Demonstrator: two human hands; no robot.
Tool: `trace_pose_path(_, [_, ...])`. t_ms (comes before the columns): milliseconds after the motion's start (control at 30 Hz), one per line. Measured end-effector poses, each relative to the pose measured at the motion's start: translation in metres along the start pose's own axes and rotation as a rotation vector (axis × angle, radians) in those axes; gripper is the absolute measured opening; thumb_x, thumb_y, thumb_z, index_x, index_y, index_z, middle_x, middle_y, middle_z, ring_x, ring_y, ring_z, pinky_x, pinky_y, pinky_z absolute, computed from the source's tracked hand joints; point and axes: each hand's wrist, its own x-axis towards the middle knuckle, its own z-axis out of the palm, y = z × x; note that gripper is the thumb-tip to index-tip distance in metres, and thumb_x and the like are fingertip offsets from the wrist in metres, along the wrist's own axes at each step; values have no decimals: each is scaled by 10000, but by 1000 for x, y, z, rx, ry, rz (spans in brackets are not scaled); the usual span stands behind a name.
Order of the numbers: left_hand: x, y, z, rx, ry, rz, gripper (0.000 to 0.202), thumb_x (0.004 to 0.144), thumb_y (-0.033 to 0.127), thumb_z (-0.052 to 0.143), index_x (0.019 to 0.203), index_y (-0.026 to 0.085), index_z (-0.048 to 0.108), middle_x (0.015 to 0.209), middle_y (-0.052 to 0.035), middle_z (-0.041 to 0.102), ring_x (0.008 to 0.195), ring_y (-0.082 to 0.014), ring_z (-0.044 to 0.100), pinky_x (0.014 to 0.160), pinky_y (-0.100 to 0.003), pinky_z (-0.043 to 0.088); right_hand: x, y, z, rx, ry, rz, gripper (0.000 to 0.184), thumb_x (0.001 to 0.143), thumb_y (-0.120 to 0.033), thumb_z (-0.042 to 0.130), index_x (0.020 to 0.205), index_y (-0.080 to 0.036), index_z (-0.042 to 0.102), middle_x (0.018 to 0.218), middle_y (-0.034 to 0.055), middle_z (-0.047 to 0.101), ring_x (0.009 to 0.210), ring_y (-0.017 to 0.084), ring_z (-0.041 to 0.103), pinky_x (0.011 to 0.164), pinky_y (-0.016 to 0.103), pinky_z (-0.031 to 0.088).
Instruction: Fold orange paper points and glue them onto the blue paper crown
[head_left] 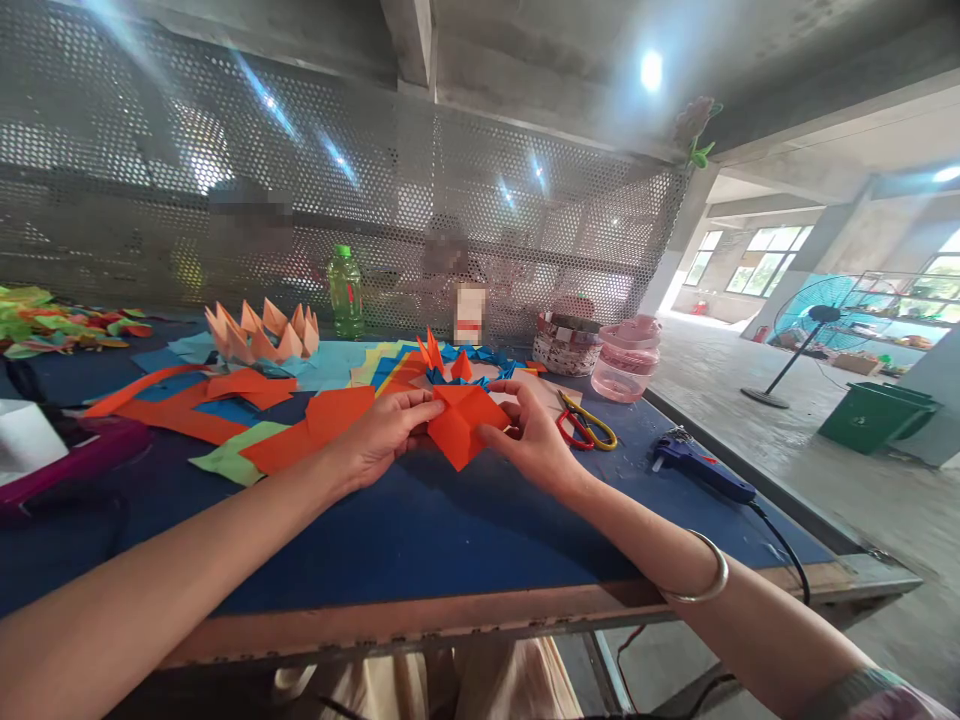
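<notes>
Left hand [382, 438], right hand [538, 440], nearly closed, pinching orange paper [459, 428]

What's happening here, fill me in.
A person at a blue table holds a creased piece of orange paper up between the left hand and the right hand. Scissors and a glue gun lie to the right; a ring of pointed peach paper stands farther back on the left.
</notes>
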Motion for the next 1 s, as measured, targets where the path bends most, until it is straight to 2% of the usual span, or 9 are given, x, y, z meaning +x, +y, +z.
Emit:
trace_pose_path(233, [-1,-2,3,38,6,4,252,709,329,755,880,172,657,785,-29,727,641,-165,672,549,-261,529,-4,-2,-1,-50,-38,-47,540,787,-290,634,1265,-218,395,763,-46,609,572,104,505,551,231,381])
trace_pose_path(400, [-1,-1,2,73,66,67,306,664,378,788,835,180,628,722,15,700,641,-144,646,551,-228,495,-5,1,-2,-116,-44,-126,395,842,-264,562,1217,-248,439,692,-66,601,549,99,488,547,220,359])
trace_pose_path(500, [1,-5,1,166,-5,133,403,661,473,774,889,177,621,721,-2,702,650,-166,652,551,-240,479,-4,4,-1,-146,-48,-85,377,823,-267,574,1172,-236,432,613,-94,552,516,102,476,526,215,347])
trace_pose_path(600, [1,-9,0,245,-70,234,502,705,516,736,1043,190,561,790,-26,710,717,-198,673,613,-274,500,-1,7,-1,-119,-17,-31,433,793,-262,598,1178,-234,402,586,-108,545,508,109,496,519,213,364])
trace_pose_path(700, [1,-9,0,307,-47,395,574,752,441,721,1223,223,477,974,-53,681,915,-222,666,716,-281,513,2,10,-3,-46,38,10,458,767,-262,619,1166,-235,397,617,-95,591,528,115,533,521,214,392])
trace_pose_path(767, [-1,-7,-1,353,-85,469,552,790,376,684,1284,248,476,1106,-68,640,997,-222,639,775,-279,512,4,9,-5,-10,62,28,458,753,-265,633,1149,-229,404,594,-101,583,509,108,517,501,206,381])
trace_pose_path(833, [-2,-6,-2,428,-165,508,439,824,313,625,1253,267,547,1189,-68,606,1017,-214,620,812,-277,506,5,9,-6,18,71,42,463,748,-272,642,1143,-222,405,571,-108,574,480,99,489,477,197,362])
trace_pose_path(900, [-2,-7,-4,527,-231,528,323,837,257,572,1153,268,638,1195,-60,591,978,-200,610,784,-268,511,6,8,-7,43,75,52,468,748,-284,648,1144,-218,406,579,-101,596,465,94,483,467,195,360])
trace_pose_path(1000, [-2,-9,-5,624,-290,531,321,816,179,510,1068,255,695,1145,-60,568,898,-181,597,713,-264,521,5,6,-8,54,99,53,464,757,-302,655,1143,-214,415,611,-77,642,467,94,501,475,197,371])
